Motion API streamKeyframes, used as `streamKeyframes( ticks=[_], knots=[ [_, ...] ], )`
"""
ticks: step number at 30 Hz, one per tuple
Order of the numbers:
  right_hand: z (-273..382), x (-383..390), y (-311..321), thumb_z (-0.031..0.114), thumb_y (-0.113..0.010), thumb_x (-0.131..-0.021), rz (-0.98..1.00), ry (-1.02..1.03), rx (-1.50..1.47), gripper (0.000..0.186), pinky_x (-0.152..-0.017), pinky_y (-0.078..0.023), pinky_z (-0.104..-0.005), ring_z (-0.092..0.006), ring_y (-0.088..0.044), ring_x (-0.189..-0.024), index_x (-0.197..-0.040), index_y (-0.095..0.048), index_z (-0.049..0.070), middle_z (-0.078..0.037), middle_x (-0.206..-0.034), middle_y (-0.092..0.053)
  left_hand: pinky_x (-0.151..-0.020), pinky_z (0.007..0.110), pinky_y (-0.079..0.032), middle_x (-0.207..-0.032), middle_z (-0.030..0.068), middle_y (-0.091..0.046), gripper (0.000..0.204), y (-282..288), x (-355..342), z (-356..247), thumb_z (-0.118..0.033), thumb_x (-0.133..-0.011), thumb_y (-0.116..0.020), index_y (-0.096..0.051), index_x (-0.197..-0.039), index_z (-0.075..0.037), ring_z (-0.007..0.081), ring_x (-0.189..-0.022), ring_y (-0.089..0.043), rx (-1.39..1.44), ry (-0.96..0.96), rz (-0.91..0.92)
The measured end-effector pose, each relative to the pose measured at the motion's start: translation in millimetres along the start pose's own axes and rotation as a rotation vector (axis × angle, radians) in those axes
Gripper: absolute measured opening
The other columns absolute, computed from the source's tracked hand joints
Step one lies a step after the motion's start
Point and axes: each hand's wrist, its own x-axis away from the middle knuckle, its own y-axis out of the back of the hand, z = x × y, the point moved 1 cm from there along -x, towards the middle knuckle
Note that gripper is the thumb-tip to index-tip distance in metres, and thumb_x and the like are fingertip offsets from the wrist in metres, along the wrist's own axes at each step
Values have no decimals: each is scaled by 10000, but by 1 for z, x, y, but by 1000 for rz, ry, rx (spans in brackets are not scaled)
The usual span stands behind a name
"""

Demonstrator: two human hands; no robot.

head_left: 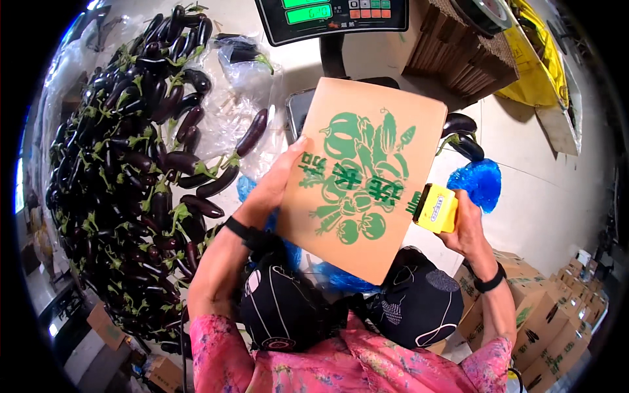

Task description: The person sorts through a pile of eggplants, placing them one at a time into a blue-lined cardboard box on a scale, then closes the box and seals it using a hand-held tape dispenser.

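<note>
A brown cardboard box (357, 177) with green printed vegetables and lettering stands tilted in front of my knees. My left hand (288, 160) is closed on its left edge; the fingertips behind the board are hidden. At the box's right side my right hand (466, 223) grips a small yellow block-shaped tool (437, 208) with a black front edge. That edge is close to the box's right edge; I cannot tell if they touch. Beyond the box, its upper edge partly covers the platform of a weighing scale (298, 114).
A large heap of eggplants (141, 170) lies on the left, over clear plastic sheeting (252, 85). The scale display (331, 16) stands ahead. Flattened cardboard (458, 56) is stacked far right, near two eggplants (464, 145) and a blue plastic bag (477, 185). Several boxes (550, 321) stand lower right.
</note>
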Motion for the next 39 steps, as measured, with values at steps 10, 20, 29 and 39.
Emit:
streamKeyframes(
  ticks=[10, 20, 29, 39],
  knots=[
    [120, -75, 8, 290, -765, -673, 87, 35, 339, 497, -603, -480, -428, -381, -608, -746, -956, -473, 3, -208, -834, -594, -990, 316, -417, -1331, 149, -475, 574, -5, 6, -27, -399, -1020, -288, -301, -1405, 27, 178, -1157, -508, -711, -411, 30],
    [167, -129, -22, 306, -741, -691, 183, 159, 331, 517, -652, -500, -448, -381, -635, -763, -1002, -498, -28, -231, -840, -624, -974, 386, -433, -1349, 208, -448, 553, 1, 34, -61, -117, -860, -556, -360, -1368, -19, 365, -1159, -517, -1460, -746, -82],
    [143, -98, 6, 233, -713, -711, 259, 149, 356, 456, -668, -508, -451, -370, -617, -763, -1007, -451, 4, -202, -849, -593, -975, 452, -399, -1243, 243, -541, 535, -3, 34, -68, -435, -967, -347, -500, -1295, -41, 447, -1146, -493, -1368, -498, -451],
    [33, -22, -15, 247, -758, -714, 43, 96, 110, 476, -645, -495, -423, -399, -602, -775, -1005, -453, 24, -213, -830, -581, -903, 510, -384, -983, 308, -605, 649, 8, 35, -74, -535, -962, -265, -619, -1103, -10, 506, -1003, -527, -1447, -355, -532]
  ],
)
